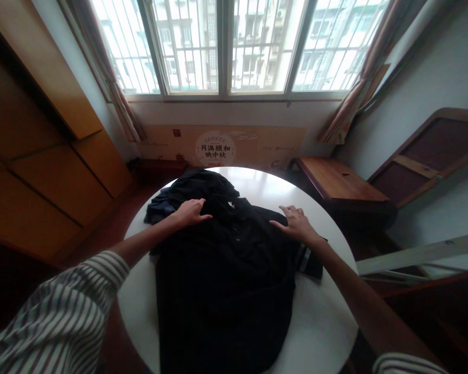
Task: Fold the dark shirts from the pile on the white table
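A black polo shirt (226, 280) lies spread front side up on a round white table (327, 306), its buttons and collar toward the far side. My left hand (191, 212) is at the shirt's left shoulder area, thumb and fingers apart. Over the other shoulder, my right hand (294, 222) is open too, fingers spread. Whether either hand presses on the cloth or hovers just above it, I cannot tell. Beyond my left hand sits a heap of dark clothes (198, 183), black with some navy, partly hidden by the arm.
Under the barred window (226, 52) a printed cardboard panel (257, 145) leans on the wall. A wooden bench (339, 179) stands to the right, near a brown framed board (432, 161). Orange-brown cabinets (62, 182) line the left side. A pale rail (421, 254) is at the right.
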Demonstrator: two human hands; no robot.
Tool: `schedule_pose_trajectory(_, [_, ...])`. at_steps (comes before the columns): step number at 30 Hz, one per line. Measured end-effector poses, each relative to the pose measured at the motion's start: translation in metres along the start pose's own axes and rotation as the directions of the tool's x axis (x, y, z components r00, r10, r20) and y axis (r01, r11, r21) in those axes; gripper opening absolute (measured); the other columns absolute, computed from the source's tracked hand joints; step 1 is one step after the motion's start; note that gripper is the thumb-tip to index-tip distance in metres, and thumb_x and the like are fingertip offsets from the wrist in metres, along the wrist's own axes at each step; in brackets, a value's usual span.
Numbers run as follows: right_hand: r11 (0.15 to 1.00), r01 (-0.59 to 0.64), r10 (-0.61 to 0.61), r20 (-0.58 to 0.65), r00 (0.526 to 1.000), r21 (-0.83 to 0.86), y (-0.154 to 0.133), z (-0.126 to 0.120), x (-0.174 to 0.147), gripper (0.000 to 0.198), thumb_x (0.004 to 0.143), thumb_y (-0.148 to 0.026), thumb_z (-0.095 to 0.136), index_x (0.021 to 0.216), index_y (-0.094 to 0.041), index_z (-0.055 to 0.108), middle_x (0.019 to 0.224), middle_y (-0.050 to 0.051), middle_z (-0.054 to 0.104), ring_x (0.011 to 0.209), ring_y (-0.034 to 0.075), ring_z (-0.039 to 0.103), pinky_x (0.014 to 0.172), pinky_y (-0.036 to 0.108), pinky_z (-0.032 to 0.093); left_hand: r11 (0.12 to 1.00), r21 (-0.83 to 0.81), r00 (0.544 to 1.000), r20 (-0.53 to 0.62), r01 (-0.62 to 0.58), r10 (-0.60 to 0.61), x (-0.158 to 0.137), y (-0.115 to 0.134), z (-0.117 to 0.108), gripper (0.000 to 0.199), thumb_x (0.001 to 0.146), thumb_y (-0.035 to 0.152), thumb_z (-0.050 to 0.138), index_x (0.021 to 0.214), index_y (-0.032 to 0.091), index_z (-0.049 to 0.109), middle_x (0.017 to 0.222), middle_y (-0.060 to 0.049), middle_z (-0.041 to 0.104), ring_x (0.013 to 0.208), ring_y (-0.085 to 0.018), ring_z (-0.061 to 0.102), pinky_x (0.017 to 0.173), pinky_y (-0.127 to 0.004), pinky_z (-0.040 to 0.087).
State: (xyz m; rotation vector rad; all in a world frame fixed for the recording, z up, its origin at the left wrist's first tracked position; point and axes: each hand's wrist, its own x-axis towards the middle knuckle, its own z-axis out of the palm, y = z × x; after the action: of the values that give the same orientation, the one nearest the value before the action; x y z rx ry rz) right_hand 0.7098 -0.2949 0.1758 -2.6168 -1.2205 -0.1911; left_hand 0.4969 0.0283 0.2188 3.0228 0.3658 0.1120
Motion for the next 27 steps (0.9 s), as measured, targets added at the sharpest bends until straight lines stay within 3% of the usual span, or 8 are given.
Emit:
schedule_pose_trajectory(4, [0.998, 0.037, -0.031, 0.103, 0.994, -0.057, -0.002, 0.011, 0.005, 0.034, 0.093, -0.042, 0.052, 0.111, -0.015, 0.063, 0.111, 0.019, 0.063, 0.102, 0.034, 0.058, 0.084, 0.047, 0.048, 0.995, 0.085, 0.998, -0.034, -0.057, 0.06, 0.003, 0.0, 0.015, 0.02, 0.088, 0.027, 0.06, 0.102, 0.014, 0.065, 0.101, -0.015, 0.069, 0.099, -0.029, 0.066, 0.087, -0.037, 0.05])
schedule_pose_trajectory(7, [0.995, 0.089, -0.091, 0.048, 0.995, 0.033, -0.001, 0.006, 0.001, 0.027, 0.098, -0.032, 0.042, 0.11, -0.018, 0.061, 0.099, 0.014, 0.067, 0.09, 0.028, 0.062, 0.076, 0.037, 0.048, 0.992, -0.06, 0.982, -0.162, -0.11, 0.099, 0.002, -0.006, 0.009, 0.019, 0.092, 0.024, 0.051, 0.105, 0.018, 0.063, 0.106, -0.011, 0.067, 0.099, -0.026, 0.066, 0.087, -0.036, 0.05])
schedule_pose_trajectory(12, [0.997, -0.041, 0.053, -0.217, 0.975, 0.061, 0.008, -0.034, 0.037, 0.038, 0.101, -0.034, 0.032, 0.123, -0.016, 0.057, 0.092, 0.015, 0.07, 0.081, 0.031, 0.065, 0.067, 0.036, 0.044, 0.961, -0.265, 0.936, -0.351, -0.075, -0.024, 0.043, -0.015, -0.038, 0.026, 0.098, 0.033, 0.046, 0.118, 0.021, 0.058, 0.102, -0.007, 0.07, 0.097, -0.025, 0.066, 0.087, -0.034, 0.048])
schedule_pose_trajectory(16, [0.984, -0.174, 0.147, -0.371, 0.917, -0.039, -0.001, -0.07, 0.087, 0.043, 0.098, -0.032, 0.044, 0.132, -0.007, 0.052, 0.116, 0.025, 0.062, 0.106, 0.039, 0.058, 0.08, 0.043, 0.045, 0.982, -0.182, 0.894, -0.446, -0.051, -0.036, 0.093, -0.002, -0.076, 0.03, 0.097, 0.024, 0.049, 0.125, 0.014, 0.055, 0.116, -0.014, 0.065, 0.107, -0.025, 0.061, 0.095, -0.036, 0.045])
schedule_pose_trajectory(18, [0.984, -0.154, 0.112, -0.358, 0.927, -0.09, -0.02, -0.076, 0.087, 0.046, 0.094, -0.032, 0.053, 0.131, -0.005, 0.053, 0.121, 0.028, 0.058, 0.111, 0.04, 0.055, 0.085, 0.047, 0.045, 0.992, -0.09, 0.911, -0.409, -0.085, 0.041, 0.098, 0.011, -0.079, 0.03, 0.096, 0.02, 0.051, 0.125, 0.013, 0.057, 0.122, -0.015, 0.062, 0.111, -0.026, 0.059, 0.097, -0.037, 0.044])
schedule_pose_trajectory(21, [0.982, 0.191, -0.188, -0.151, 0.971, 0.006, -0.062, -0.066, 0.037, 0.034, 0.096, -0.036, 0.053, 0.115, -0.011, 0.064, 0.112, 0.02, 0.064, 0.1, 0.03, 0.06, 0.087, 0.043, 0.048, 0.974, 0.008, 0.94, -0.26, -0.226, 0.22, 0.066, 0.03, -0.062, 0.024, 0.098, 0.022, 0.046, 0.114, 0.015, 0.063, 0.114, -0.012, 0.064, 0.105, -0.024, 0.062, 0.093, -0.035, 0.046])
schedule_pose_trajectory(24, [0.842, 0.492, -0.506, 0.006, 0.863, 0.221, -0.098, -0.043, -0.047, 0.053, 0.087, -0.057, 0.062, 0.119, -0.014, 0.064, 0.117, 0.017, 0.064, 0.106, 0.03, 0.059, 0.091, 0.043, 0.049, 0.942, 0.044, 0.931, -0.144, -0.332, 0.335, 0.002, 0.039, -0.034, 0.031, 0.102, 0.03, 0.039, 0.11, 0.016, 0.065, 0.104, -0.012, 0.066, 0.096, -0.024, 0.064, 0.088, -0.036, 0.048])
schedule_pose_trajectory(27, [0.788, 0.56, -0.594, 0.08, 0.8, 0.255, -0.113, -0.016, -0.113, 0.073, 0.079, -0.057, 0.071, 0.136, -0.013, 0.055, 0.137, 0.02, 0.056, 0.123, 0.037, 0.051, 0.101, 0.052, 0.045, 0.871, 0.036, 0.871, -0.038, -0.489, 0.49, -0.058, 0.032, -0.005, 0.053, 0.091, 0.058, 0.055, 0.126, 0.018, 0.059, 0.118, -0.014, 0.064, 0.107, -0.028, 0.06, 0.098, -0.043, 0.044])
